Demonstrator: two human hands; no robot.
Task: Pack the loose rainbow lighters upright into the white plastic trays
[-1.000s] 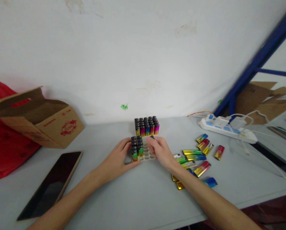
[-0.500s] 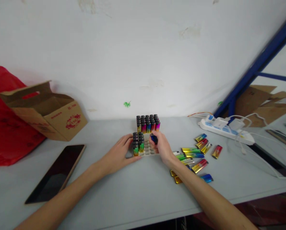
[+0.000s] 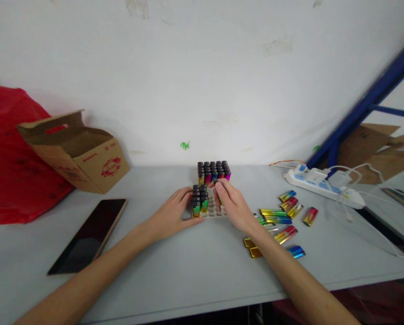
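A pale tray with round holes (image 3: pixel 215 211) lies on the table. Upright lighters with green and gold bodies and black tops (image 3: pixel 199 201) fill the holes along its left side. My left hand (image 3: pixel 176 210) grips the tray's left end, thumb along the front edge and fingers by the lighters. Over the open holes, my right hand (image 3: pixel 231 203) is closed around a lighter (image 3: pixel 216 181); its black top shows above my fingers, while the body is mostly hidden. Behind stands a block of upright lighters in mixed colours (image 3: pixel 212 171).
Loose shiny lighters (image 3: pixel 285 234) lie scattered beside and beyond my right forearm. At the right are a white power strip (image 3: pixel 324 186) with cables and a blue frame (image 3: pixel 361 108). Leftward lie a dark tablet (image 3: pixel 88 237), a cardboard box (image 3: pixel 96 164) and a red bag (image 3: pixel 15 158).
My right hand has turned, so the lighter's black top now points up near the tray's back. My left hand keeps its place at the tray. The whole view has shifted slightly.
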